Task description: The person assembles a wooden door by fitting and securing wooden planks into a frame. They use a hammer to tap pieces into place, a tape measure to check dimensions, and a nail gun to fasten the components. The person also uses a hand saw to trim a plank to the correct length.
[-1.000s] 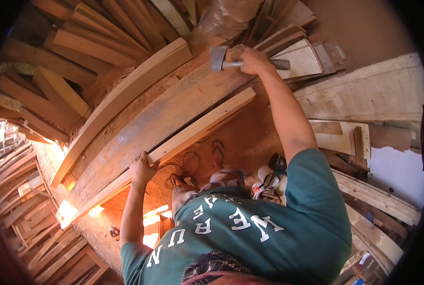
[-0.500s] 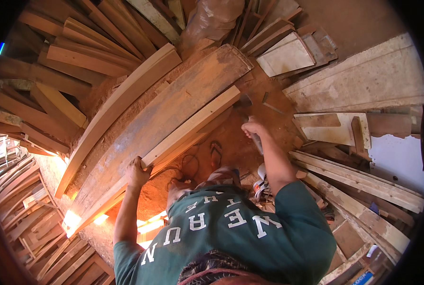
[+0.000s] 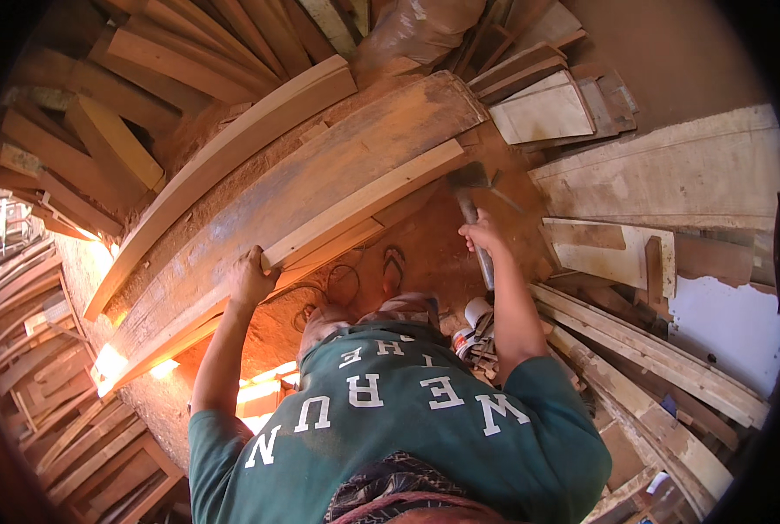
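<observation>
A long, pale wooden beam runs diagonally from lower left to upper right, on a wide, weathered plank. My left hand grips the beam partway along, fingers curled over its top edge. To the right of the beam's far end, my right hand is closed round the handle of a hammer-like tool. Its dark head points away from me, apart from the beam, and the handle's end sticks out below my fist. The exact shape of the head is blurred.
A curved wooden piece lies beyond the plank. Stacked timber fills the far left, and more pieces the near left. Boards and long strips lie to the right. A sandaled foot and a looped cord are below the beam.
The view has shifted slightly, so the beam and plank appear farther up and right. My right hand has lifted the tool a little, and its head looks larger. My left hand keeps its grip.
</observation>
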Motion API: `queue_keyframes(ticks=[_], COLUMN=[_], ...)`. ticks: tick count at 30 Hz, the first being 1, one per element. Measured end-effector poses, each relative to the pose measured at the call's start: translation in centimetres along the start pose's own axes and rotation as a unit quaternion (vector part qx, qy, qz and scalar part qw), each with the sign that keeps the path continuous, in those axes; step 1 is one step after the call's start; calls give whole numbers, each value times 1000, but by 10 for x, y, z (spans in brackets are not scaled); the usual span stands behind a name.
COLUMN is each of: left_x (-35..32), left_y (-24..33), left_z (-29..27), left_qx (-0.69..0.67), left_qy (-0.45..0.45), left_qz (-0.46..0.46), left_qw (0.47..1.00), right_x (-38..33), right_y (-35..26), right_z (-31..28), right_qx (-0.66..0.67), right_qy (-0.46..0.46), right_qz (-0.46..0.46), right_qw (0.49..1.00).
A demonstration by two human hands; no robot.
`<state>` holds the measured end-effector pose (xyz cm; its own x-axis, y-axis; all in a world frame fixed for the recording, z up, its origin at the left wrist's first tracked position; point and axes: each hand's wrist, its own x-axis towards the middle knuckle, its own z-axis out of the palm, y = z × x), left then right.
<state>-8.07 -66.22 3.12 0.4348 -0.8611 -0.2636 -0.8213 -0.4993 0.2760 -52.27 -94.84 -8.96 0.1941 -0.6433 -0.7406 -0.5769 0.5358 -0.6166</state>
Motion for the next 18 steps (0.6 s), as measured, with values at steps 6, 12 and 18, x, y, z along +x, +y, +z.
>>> queue_keyframes(ticks=[6,12,18], left_x=[-5,-3,-7], left_y=[-12,-21,-24], left_z=[8,16,25], left_qx=[-7,-21,14], left_qy=[-5,-20,9], left_qz=[1,0,25], left_qw=[1000,1000,1000], right_x=[-81,-122,-150], right_y=[-40,-94,-119], right_z=[6,64,91], right_qx=[-179,-381,-410], right_qy=[302,246,181], right_qz=[-273,-260,-240], right_qw=[896,853,861])
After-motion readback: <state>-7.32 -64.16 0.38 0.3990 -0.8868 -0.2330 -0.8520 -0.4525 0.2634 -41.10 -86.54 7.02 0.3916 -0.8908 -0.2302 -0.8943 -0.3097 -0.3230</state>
